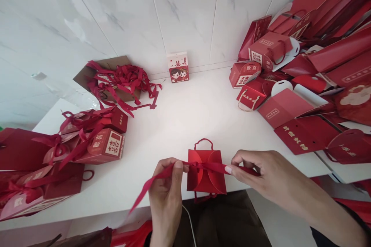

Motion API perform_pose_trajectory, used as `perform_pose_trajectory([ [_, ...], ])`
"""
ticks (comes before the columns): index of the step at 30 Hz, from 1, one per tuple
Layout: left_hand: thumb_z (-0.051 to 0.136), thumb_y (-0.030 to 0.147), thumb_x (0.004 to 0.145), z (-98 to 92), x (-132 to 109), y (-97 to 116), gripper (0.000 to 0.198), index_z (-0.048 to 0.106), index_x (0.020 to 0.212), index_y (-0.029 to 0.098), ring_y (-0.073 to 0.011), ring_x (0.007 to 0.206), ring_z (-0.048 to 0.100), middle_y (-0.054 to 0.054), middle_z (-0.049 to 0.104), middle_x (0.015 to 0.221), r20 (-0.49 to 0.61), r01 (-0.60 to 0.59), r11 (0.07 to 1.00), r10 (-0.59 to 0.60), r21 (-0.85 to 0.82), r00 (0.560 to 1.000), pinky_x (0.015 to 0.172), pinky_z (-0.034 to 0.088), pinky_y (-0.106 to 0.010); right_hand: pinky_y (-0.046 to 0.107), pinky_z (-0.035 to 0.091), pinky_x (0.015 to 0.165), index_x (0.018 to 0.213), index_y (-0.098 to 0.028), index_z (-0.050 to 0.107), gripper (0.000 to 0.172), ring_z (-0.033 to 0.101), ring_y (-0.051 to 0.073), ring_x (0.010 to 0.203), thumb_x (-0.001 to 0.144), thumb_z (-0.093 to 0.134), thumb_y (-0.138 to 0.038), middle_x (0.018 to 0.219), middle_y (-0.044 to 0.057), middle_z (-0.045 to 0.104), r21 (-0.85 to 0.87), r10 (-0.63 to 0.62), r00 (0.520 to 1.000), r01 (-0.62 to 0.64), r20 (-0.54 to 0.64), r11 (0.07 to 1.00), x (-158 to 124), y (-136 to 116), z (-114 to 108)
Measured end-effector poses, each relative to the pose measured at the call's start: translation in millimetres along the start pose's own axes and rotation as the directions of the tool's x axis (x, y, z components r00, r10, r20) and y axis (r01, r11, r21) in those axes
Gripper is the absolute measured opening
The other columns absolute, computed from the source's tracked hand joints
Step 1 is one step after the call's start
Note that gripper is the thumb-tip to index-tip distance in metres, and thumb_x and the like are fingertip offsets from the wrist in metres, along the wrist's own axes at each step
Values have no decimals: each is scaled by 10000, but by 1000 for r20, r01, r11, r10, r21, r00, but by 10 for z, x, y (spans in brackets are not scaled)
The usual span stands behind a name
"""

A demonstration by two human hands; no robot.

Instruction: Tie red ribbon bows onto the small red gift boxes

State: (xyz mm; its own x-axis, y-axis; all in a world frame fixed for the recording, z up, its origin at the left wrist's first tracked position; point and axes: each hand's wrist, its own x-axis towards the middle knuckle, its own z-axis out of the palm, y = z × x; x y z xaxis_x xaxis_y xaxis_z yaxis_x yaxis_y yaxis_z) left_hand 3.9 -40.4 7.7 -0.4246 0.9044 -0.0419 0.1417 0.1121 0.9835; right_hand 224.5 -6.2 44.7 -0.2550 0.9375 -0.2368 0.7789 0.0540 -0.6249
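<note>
A small red gift box (206,183) with rounded flaps and two cord handles sits at the table's front edge. A dark red ribbon (216,166) crosses its top, with a knot or crossing left of the middle. At the box's left side, my left hand (168,185) pinches one ribbon end between thumb and fingers, and its tail hangs down to the left. My right hand (257,170) pinches the other end on the right, drawn out level. Part of that end is hidden within my right fingers.
Ribbon-tied red boxes (100,146) stand at the left. Behind them, an open brown box (114,61) spills loose ribbons. One small printed box (178,73) stands by the tiled wall. Several red boxes (292,104) and folded cartons are heaped at the right.
</note>
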Motion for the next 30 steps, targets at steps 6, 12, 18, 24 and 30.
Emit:
perform_pose_trajectory([
  [6,614,543,941,-59,-16,-103,352,643,855,203,-200,818,689,-28,693,804,-16,51,998,-51,-40,999,754,561,-311,280,234,445,715,-260,590,393,275,144,462,967,491,-545,521,-51,354,83,33,999,-31,-33,996,6,152,75],
  [12,643,582,907,-134,-17,-193,428,686,752,185,-192,805,626,-56,689,833,27,182,980,-180,-83,983,761,523,-307,299,361,480,804,-264,647,401,451,166,491,975,497,-594,603,-12,554,76,84,987,-74,-140,994,-10,379,80],
  [18,664,592,885,-125,-55,-97,483,742,1189,224,-259,1051,669,-109,736,1165,196,249,964,-229,-88,954,908,548,-367,340,512,636,1243,-256,603,452,654,240,806,998,455,-606,1034,87,695,135,105,948,-66,-302,989,-28,294,234],
  [24,644,584,909,-23,-86,-157,425,777,1054,207,-251,961,703,-86,773,1009,209,166,982,-145,-85,967,823,573,-340,343,558,664,1457,-283,413,557,674,220,738,1015,441,-621,895,28,699,338,115,988,-73,-105,938,-147,3,529],
  [30,654,563,921,44,-135,-311,386,774,1002,205,-184,896,683,-62,764,1037,90,269,945,-256,-188,962,850,542,-305,378,601,694,1504,-267,332,651,694,228,802,975,508,-604,1160,98,667,341,129,966,-46,-226,939,-160,-72,687],
])
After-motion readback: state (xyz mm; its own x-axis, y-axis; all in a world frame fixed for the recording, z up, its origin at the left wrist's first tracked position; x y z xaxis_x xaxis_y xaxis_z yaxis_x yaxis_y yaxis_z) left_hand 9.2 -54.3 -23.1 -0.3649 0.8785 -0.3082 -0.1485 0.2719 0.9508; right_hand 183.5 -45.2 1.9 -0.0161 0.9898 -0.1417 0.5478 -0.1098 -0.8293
